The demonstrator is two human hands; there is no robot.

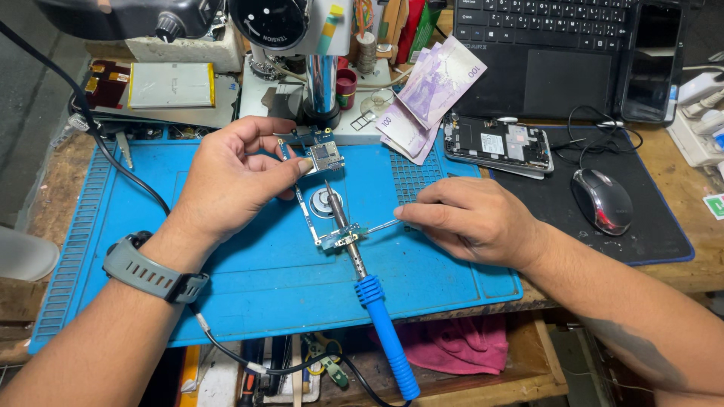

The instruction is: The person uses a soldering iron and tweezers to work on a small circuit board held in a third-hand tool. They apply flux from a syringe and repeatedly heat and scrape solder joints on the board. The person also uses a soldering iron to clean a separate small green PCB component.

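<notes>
Head view, looking down on a blue work mat spread over the counter. Left hand above the mat's middle, fingers pinched shut on the top end of a small circuit board. Board's frame running long-axis down the mat toward the near edge, ending at a small connector piece. Right hand to the right of that lower end, fingers closed on thin metal tweezers whose tips point left at the connector, almost touching. Blue-handled soldering iron lying unheld across the board, tip up toward the left hand, handle hanging off the mat's near edge, crowding the tweezers' path. Beyond the mat's far edge: microscope stand, banknotes, opened phone; mouse off to its right.
</notes>
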